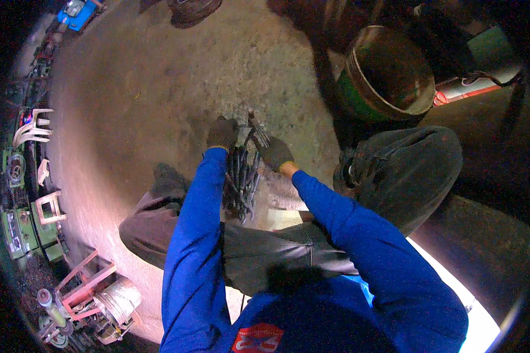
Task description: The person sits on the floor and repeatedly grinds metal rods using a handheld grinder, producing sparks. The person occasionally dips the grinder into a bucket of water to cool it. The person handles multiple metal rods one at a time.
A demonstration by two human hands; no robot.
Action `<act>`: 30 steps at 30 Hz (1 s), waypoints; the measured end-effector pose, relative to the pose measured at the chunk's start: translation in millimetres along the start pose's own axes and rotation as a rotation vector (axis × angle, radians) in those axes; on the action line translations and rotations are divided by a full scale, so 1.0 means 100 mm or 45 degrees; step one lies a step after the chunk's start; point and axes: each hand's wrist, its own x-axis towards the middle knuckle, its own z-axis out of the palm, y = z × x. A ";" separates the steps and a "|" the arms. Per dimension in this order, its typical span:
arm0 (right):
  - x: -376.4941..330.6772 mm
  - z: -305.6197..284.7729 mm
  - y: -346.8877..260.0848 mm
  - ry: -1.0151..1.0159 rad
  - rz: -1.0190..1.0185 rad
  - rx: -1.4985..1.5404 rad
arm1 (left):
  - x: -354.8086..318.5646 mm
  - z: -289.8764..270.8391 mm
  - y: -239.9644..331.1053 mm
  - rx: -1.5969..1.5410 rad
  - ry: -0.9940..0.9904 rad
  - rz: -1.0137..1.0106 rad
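Both my hands wear dark work gloves and are low over the floor between my knees. My right hand (275, 154) is closed around a few narrow metal bars (259, 130), which stick out past its fingers toward the far left. My left hand (222, 133) is just left of it, its fingers curled; what they hold, if anything, is lost in the dark. Under and between my wrists lies a heap of dark metal rods (239, 179), running lengthwise toward me. Their exact kind is too dim to make out.
A large green-sided round drum (359, 97) stands open at the far right. At left are a white plastic chair (36, 126), a green machine (26, 232), a red metal frame (88, 282) and a pale bucket (118, 300). A dark round object (194, 12) sits at the far edge.
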 end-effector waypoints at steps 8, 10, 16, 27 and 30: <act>0.03 0.05 -0.05 0.372 -0.220 0.050 | 0.02 0.10 0.04 0.036 0.142 0.086; 0.05 0.01 0.04 0.269 -0.135 -0.040 | 0.03 0.04 0.11 0.012 0.138 0.065; 0.05 0.07 0.04 0.394 -0.179 0.059 | 0.06 0.19 -0.08 -0.120 0.129 0.128; 0.02 -0.02 -0.01 0.192 -0.092 0.089 | 0.33 0.57 -0.15 0.183 0.286 0.205; 0.10 -0.03 -0.05 0.364 -0.282 0.108 | 0.36 0.44 -0.05 0.025 0.248 0.219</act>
